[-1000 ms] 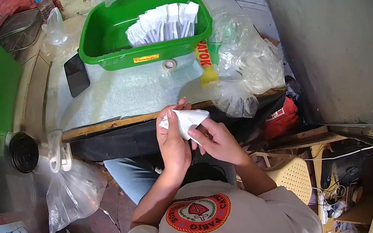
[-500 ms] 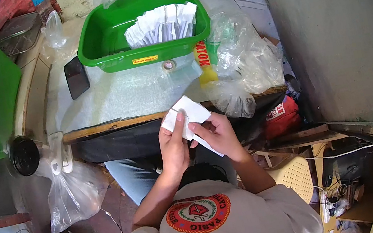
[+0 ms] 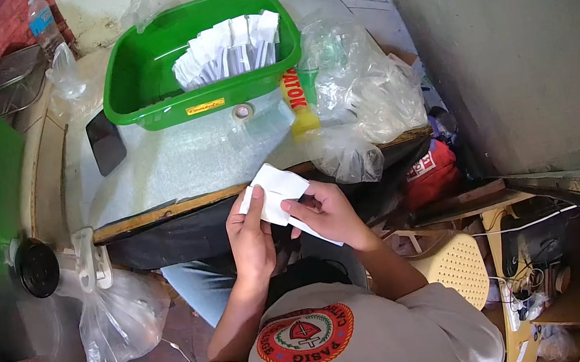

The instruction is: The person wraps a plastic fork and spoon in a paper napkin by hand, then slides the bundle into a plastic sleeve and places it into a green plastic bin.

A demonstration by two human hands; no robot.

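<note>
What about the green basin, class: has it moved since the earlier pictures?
No: against the table's front edge, the green basin stays put; the whole view shifted.

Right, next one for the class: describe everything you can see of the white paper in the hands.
The white paper looks thin and folded in layers, with straight edges, a crease and no readable print. A flat, squarish part points away from the person; a narrower strip slants down below the right hand. The left hand pinches its left side, thumb on top; the right thumb presses its right side. It is held up near the table edge.
</note>
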